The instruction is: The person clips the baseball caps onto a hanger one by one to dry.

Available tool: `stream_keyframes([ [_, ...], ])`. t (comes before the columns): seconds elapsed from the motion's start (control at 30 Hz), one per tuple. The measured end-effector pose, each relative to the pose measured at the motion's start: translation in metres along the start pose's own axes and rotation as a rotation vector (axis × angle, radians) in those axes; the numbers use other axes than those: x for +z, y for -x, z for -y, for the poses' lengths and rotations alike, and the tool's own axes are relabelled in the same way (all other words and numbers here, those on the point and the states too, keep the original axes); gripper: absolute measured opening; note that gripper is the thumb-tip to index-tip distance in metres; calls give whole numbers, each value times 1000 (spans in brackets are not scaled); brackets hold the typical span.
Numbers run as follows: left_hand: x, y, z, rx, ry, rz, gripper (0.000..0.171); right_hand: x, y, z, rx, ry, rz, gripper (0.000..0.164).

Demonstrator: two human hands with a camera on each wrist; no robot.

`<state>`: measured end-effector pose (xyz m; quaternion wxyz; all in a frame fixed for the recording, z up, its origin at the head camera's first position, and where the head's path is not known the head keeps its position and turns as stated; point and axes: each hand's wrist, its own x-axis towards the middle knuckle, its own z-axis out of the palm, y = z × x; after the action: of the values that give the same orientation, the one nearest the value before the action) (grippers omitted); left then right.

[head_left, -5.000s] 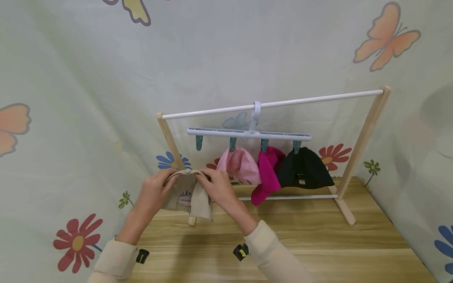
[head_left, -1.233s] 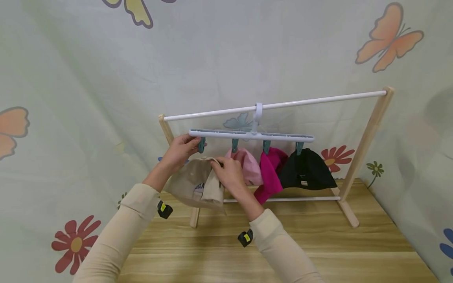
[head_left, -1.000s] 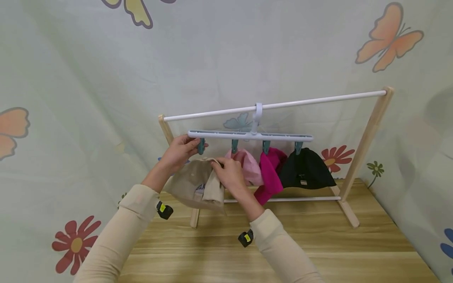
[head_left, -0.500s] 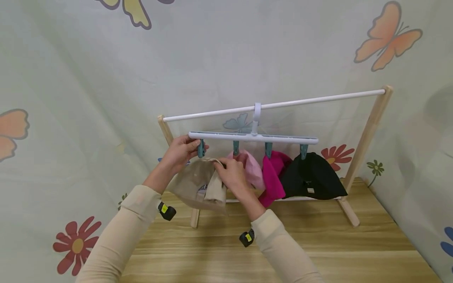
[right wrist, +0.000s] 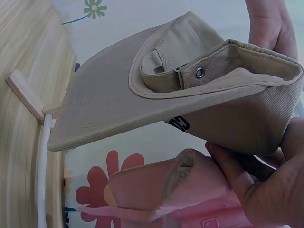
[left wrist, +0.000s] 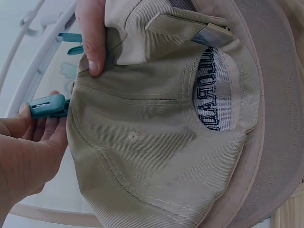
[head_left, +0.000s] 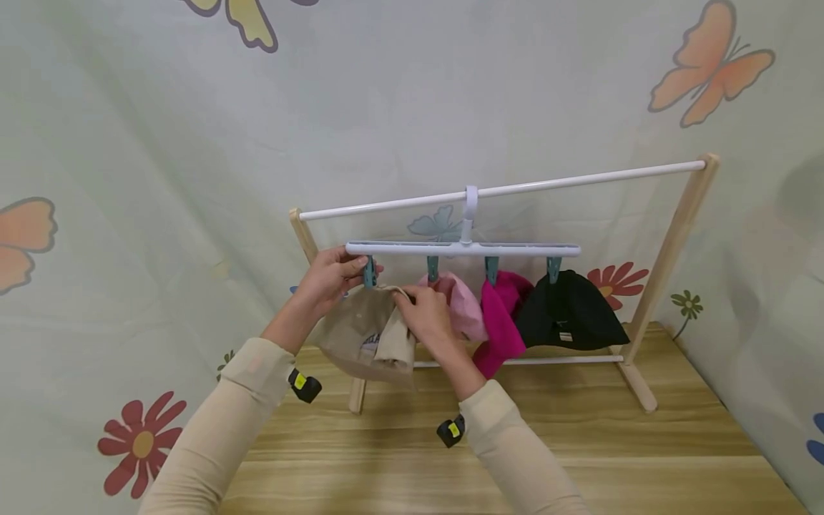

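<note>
My left hand [head_left: 328, 279] pinches the leftmost teal clip [head_left: 370, 273] of a pale clip hanger [head_left: 463, 249]. With its fingers on the crown, my right hand [head_left: 426, 315] grips a beige baseball cap [head_left: 360, 332] just below that clip. In the left wrist view the clip [left wrist: 47, 106] meets the crown edge of the cap [left wrist: 142, 156]; whether its jaws have fabric between them cannot be told. The right wrist view shows the cap's brim [right wrist: 99, 95] and back strap, with the right hand [right wrist: 275, 185] under the crown.
A pink cap [head_left: 465, 307], a magenta cap [head_left: 496, 325] and a black cap [head_left: 566, 318] hang from the other clips. The hanger hooks over the white rail [head_left: 579, 182] of a wooden-legged rack on a wood-grain table [head_left: 515, 458]. Behind is a patterned cloth backdrop [head_left: 360, 107].
Five seconds ago both hands held the beige cap lower, away from the hanger. Since then my left hand has taken hold of the clip, and the cap has come up to meet it. The hanger has swung slightly.
</note>
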<state>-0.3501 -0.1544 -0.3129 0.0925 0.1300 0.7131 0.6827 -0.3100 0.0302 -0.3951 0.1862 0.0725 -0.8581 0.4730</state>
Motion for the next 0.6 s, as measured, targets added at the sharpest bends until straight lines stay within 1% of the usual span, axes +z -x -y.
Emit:
stream_keyframes([
  [0.23, 0, 1, 1, 19, -20, 9, 31, -2, 1, 0, -11, -12, 6, 25],
  [0.37, -1, 2, 2, 30, -13, 16, 32, -3, 1, 1, -13, 3, 6, 25],
  [0.6, -2, 2, 5, 49, -6, 34, 27, -5, 1, 3, 4, 18, 27, 27],
])
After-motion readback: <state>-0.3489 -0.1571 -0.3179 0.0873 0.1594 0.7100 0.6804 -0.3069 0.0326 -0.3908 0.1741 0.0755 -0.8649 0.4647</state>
